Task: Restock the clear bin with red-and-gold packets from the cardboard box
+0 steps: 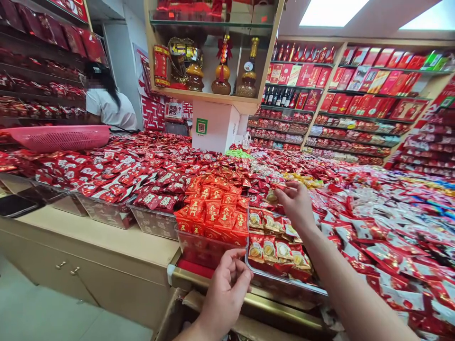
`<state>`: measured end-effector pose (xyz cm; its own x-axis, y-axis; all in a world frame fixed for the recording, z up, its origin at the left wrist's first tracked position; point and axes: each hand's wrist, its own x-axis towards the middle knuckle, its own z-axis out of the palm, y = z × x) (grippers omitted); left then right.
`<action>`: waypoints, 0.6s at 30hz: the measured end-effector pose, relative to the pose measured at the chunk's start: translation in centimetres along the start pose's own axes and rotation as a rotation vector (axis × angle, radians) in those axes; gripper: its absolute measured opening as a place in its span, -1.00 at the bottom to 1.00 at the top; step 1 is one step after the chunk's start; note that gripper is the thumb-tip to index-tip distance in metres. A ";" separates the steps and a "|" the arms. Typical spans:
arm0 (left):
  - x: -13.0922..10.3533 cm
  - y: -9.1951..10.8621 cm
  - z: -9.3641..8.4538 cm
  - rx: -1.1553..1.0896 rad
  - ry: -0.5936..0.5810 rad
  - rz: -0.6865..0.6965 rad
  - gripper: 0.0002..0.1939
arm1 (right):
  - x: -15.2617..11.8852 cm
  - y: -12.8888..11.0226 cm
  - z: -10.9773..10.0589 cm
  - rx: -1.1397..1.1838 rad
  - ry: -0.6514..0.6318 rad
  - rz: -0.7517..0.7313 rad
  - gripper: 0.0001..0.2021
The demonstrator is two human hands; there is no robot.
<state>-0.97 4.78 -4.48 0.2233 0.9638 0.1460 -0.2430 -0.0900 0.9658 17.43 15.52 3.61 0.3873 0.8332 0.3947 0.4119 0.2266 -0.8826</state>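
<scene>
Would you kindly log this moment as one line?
left hand: by tub | right hand: at packet, hold unclear | orange-red packets: left of tub

The one camera sits on the wearer's head, facing forward and down across the counter (106, 240). The left hand (227, 289) and right hand (295, 203) come in close below it; the shelves (322, 102) stand well beyond. The wide view takes in floor (46, 308) at lower left and ceiling lights (332, 12) at upper right.

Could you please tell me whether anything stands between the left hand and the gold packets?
Only the front rim of their tray; the left hand is at its near left corner. Above that rim, nothing visible blocks the gold packets.
</scene>
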 end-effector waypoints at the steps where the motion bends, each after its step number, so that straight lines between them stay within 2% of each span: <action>1: 0.0 -0.2 0.0 0.014 -0.010 0.012 -0.73 | 1.9 0.7 0.5 -0.039 0.003 0.014 -0.59; 4: 0.2 -1.1 -0.2 0.026 -0.041 0.038 -0.70 | 5.5 3.4 2.1 -0.156 -0.035 0.058 -0.63; 9: 0.2 -2.2 -0.2 0.054 -0.046 0.059 -0.67 | 6.2 6.9 3.9 -0.344 -0.159 0.096 -0.66; 13: 0.1 -2.0 0.1 0.095 -0.052 0.043 -0.68 | 6.0 7.5 4.0 -0.472 -0.262 0.094 -0.70; 18: 0.1 -1.5 0.1 0.129 -0.072 0.025 -0.71 | 5.9 6.7 4.4 -0.628 -0.346 0.076 -0.80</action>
<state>-0.50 5.02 -5.87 0.2865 0.9408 0.1811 -0.1267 -0.1501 0.9805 18.82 24.16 -1.11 0.1929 0.9708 0.1423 0.8309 -0.0845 -0.5499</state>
